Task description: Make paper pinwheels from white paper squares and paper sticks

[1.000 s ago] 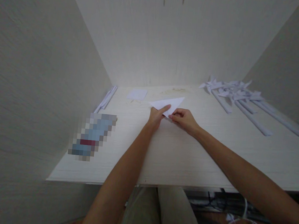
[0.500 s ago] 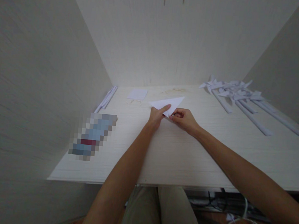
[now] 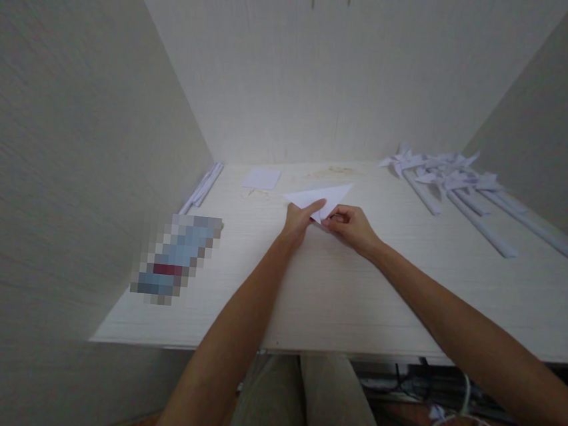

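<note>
A folded white paper triangle [image 3: 322, 194] lies on the pale wooden surface [image 3: 336, 292], a little beyond the middle, its long point aimed to the right and away from the person. Both hands meet at its near corner. The left hand [image 3: 299, 220] rests flat-fingered on the paper's near left edge, fingers stretched forward and pressing down, not curled around anything. The right hand [image 3: 350, 226] is closed in a pinch, thumb and fingertips gripping the near tip of the triangle just beside the left fingertips; the two hands almost touch there.

Just left of the triangle and a bit farther back sits a small square sheet [image 3: 262, 179], flat on the surface and apart from the triangle. Along the left wall lies a bundle of thin rolled paper sticks [image 3: 203, 187], running lengthwise away from the person. Nearer on the left side is a blurred-out blue and red object [image 3: 176, 259]; what it is cannot be told. At the far right of the surface lies a row of paper pinwheels [image 3: 448, 182] on long rolled stems, heads toward the back wall, well apart from the hands
</note>
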`<state>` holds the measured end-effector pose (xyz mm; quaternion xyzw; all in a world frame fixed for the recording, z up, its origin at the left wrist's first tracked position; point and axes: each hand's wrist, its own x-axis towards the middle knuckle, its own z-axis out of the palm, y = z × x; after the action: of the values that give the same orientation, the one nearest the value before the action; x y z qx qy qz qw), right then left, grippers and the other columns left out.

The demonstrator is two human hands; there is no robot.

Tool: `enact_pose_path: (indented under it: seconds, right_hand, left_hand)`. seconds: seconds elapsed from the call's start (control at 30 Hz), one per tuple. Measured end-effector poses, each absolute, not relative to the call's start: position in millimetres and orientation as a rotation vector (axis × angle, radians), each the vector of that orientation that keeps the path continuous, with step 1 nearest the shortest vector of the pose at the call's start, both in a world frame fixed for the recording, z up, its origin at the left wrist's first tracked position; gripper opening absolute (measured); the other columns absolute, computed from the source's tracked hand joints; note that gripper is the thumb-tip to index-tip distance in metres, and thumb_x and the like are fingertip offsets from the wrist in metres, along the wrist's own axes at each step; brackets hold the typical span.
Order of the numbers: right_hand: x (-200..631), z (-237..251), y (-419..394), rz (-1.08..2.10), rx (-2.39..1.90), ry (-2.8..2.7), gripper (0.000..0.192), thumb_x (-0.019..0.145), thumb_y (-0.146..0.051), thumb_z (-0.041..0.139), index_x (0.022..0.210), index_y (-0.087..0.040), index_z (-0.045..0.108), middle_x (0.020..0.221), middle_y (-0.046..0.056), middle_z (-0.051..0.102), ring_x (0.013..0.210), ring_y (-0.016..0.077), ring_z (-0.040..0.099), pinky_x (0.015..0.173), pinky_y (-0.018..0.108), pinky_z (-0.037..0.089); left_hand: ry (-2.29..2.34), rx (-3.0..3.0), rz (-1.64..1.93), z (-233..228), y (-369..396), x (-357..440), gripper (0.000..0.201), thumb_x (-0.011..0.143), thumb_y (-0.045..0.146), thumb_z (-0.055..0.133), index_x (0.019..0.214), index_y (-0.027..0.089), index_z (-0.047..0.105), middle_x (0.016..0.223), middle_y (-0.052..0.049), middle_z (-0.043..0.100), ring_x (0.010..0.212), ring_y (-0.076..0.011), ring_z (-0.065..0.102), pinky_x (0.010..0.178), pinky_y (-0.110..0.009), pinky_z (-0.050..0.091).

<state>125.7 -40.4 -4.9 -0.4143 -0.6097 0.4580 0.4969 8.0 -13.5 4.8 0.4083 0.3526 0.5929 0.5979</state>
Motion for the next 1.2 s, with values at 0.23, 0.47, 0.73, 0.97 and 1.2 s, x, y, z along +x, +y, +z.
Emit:
enact_pose_path:
  seconds: [0.23, 0.47, 0.73, 0.97, 1.2]
  right_hand:
    - [126.7, -7.2, -38.9, 1.124, -1.018, -1.488, 0.008, 0.058, -0.019, 0.057, 0.064, -0.015, 0.053, 0.040, -0.010, 0.034, 0.036, 0.0029, 0.024, 0.038, 0.019, 0.016]
    - [127.1, -3.1, -38.2, 1.197, -0.983, -1.451, 0.007, 0.057, -0.016, 0.054, 0.064, -0.015, 0.056, 0.049, -0.003, 0.052, 0.042, 0.0070, 0.041, 0.042, 0.021, 0.030]
    - [125.0, -7.5, -35.4, 1.087, -1.079, -1.492, 0.018, 0.061, -0.032, 0.061, 0.060, -0.014, 0.056, 0.049, -0.001, 0.053, 0.044, 0.0078, 0.045, 0.043, 0.022, 0.033]
    - [125.7, -7.6, -36.3, 1.074, -1.112, -1.485, 0.021, 0.058, -0.032, 0.063, 0.054, -0.014, 0.053, 0.045, -0.002, 0.051, 0.039, 0.0067, 0.041, 0.040, 0.021, 0.029]
    - [126.2, -11.3, -33.1, 1.086, -1.094, -1.524, 0.019, 0.059, -0.030, 0.062, 0.054, -0.014, 0.054, 0.046, -0.002, 0.051, 0.041, 0.0071, 0.042, 0.041, 0.021, 0.029]
  left_hand:
    - [0.834, 0.909, 1.367, 6.2, -12.7, 8.3, 0.023, 0.050, 0.017, 0.069, 0.071, 0.013, 0.061, 0.075, -0.004, 0.065, 0.070, -0.0159, 0.059, 0.062, -0.027, 0.045]
    - [0.840, 0.908, 1.349, 4.2, -10.5, 8.1, 0.019, 0.053, 0.018, 0.068, 0.070, 0.014, 0.060, 0.075, -0.005, 0.064, 0.068, -0.0167, 0.059, 0.060, -0.028, 0.044]
    - [0.812, 0.999, 1.345, 5.6, -14.1, 7.9, 0.021, 0.047, 0.018, 0.070, 0.065, 0.012, 0.060, 0.068, -0.003, 0.064, 0.059, -0.0131, 0.057, 0.055, -0.025, 0.044]
    - [0.837, 0.968, 1.349, 2.9, -11.3, 8.2, 0.025, 0.045, 0.016, 0.072, 0.067, 0.011, 0.061, 0.069, -0.003, 0.064, 0.061, -0.0137, 0.059, 0.058, -0.026, 0.045]
    - [0.803, 0.802, 1.438, 6.8, -10.5, 7.5, 0.020, 0.056, 0.016, 0.067, 0.074, 0.013, 0.061, 0.082, -0.007, 0.066, 0.080, -0.0186, 0.060, 0.068, -0.028, 0.048]
